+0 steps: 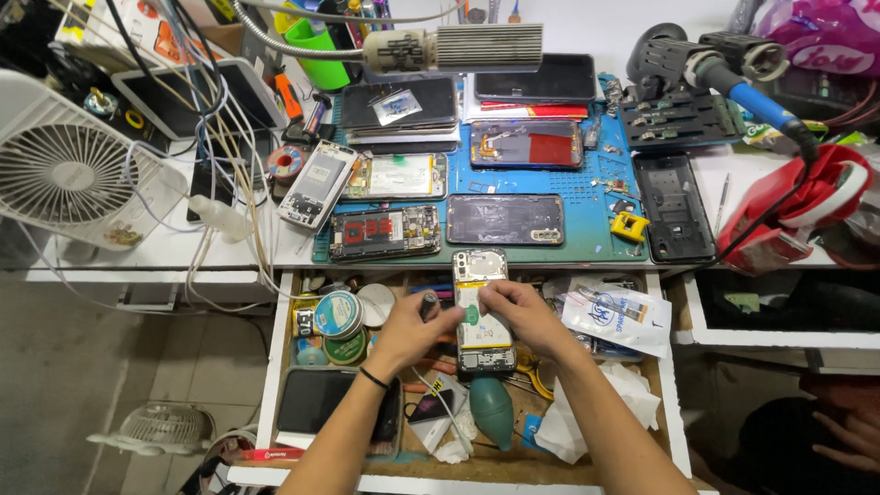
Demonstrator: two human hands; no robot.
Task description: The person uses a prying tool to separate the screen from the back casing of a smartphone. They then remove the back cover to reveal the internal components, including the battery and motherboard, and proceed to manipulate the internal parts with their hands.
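Bare-backed phone (482, 312) rests across the open drawer's (275, 367) front edge; right hand (522, 314) pinches it, left hand (414, 330) grips a dark tool (429, 305). Slipping could gouge components.

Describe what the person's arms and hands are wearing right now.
Both forearms are bare, with no sleeves in view. The left hand has a thin black band around its wrist. The right hand wears nothing visible: no glove, watch or band.
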